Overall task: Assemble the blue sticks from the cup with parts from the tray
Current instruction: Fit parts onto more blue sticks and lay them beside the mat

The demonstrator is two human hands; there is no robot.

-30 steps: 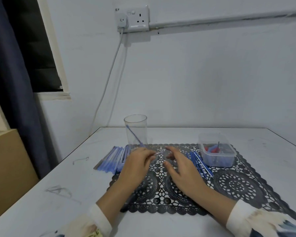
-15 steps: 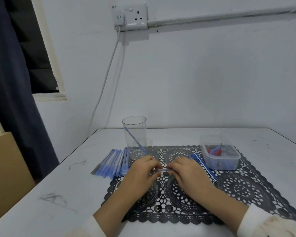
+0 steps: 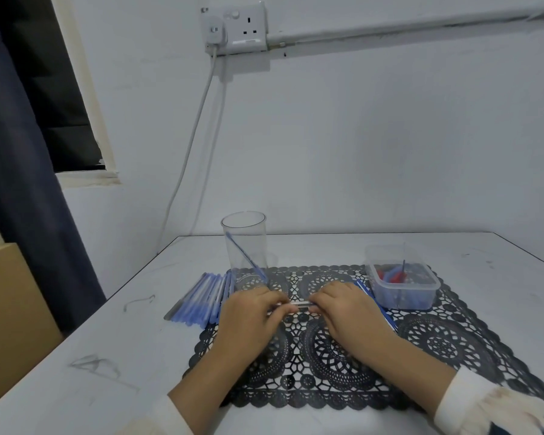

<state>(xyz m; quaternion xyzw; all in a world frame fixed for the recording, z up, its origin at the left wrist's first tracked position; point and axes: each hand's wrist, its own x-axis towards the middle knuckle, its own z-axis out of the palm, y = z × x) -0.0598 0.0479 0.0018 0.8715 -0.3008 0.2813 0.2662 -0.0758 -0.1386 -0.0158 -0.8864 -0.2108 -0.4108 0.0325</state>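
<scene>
A clear tube [image 3: 298,305] is pinched at both ends by left hand [image 3: 248,313] and right hand [image 3: 350,309], between cup [image 3: 245,243] and tray [image 3: 404,295].

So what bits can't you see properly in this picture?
All in the head view:
- The thin clear piece: both ends are hidden inside the fingers of the left hand and right hand.
- The small parts in the tray: too small and blurred behind its cloudy wall.
- The blue sticks beside the tray: partly covered by the right hand.
- The right sleeve: cut off by the bottom edge.
</scene>
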